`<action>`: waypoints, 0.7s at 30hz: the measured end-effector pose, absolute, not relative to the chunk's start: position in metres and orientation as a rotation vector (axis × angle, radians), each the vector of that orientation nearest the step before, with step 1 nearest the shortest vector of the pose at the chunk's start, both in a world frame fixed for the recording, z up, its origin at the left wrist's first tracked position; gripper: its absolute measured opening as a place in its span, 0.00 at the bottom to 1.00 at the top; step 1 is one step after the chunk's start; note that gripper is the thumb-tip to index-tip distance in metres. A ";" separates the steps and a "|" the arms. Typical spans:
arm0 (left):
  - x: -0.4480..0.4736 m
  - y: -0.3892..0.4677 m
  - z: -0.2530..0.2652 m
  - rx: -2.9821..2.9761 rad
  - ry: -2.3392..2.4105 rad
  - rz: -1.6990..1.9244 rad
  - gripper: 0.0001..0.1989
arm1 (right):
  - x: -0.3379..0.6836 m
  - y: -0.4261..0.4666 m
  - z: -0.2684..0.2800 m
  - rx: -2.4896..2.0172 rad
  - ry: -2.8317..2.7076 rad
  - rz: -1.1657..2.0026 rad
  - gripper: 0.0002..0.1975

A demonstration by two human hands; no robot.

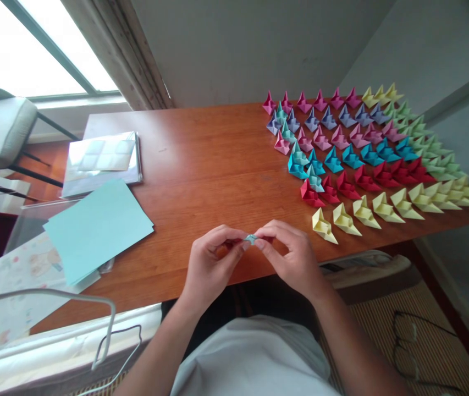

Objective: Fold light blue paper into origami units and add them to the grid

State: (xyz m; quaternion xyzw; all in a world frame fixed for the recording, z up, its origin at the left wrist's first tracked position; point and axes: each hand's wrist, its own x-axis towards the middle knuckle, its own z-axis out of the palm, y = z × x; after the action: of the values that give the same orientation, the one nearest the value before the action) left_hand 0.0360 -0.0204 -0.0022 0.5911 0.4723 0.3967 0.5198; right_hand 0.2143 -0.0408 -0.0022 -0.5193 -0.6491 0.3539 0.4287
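Note:
A small piece of folded light-teal paper (251, 238) is pinched between the fingertips of both hands, just above the table's front edge. My left hand (213, 261) grips its left end with thumb and forefinger. At the other end, my right hand (290, 256) closes on it the same way. Fingers cover most of the paper, so its full shape is hidden. To the right stand rows of folded paper boats; a yellow boat (324, 225) is the nearest to my right hand.
A stack of light-teal paper sheets (102, 225) lies at the left on the wooden table (201, 165). Behind it is a glossy flat package (102, 159). A white bent metal tube (73, 295) crosses the lower left. Eyeglasses (407, 344) lie on a woven mat, lower right.

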 end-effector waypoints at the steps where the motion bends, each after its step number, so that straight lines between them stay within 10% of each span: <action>1: 0.036 -0.021 -0.003 1.422 1.122 0.953 0.02 | 0.214 -0.041 -0.003 -1.301 -1.621 0.872 0.03; 21: 0.032 -0.021 -0.007 1.784 1.218 1.062 0.04 | 0.220 -0.040 -0.004 -1.301 -1.687 0.656 0.05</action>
State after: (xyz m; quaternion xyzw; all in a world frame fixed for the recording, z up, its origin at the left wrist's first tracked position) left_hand 0.0318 -0.0214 -0.0074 0.6917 0.4723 0.4117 0.3592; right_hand 0.2199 -0.0395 -0.0043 -0.5238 -0.6796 0.2641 0.4405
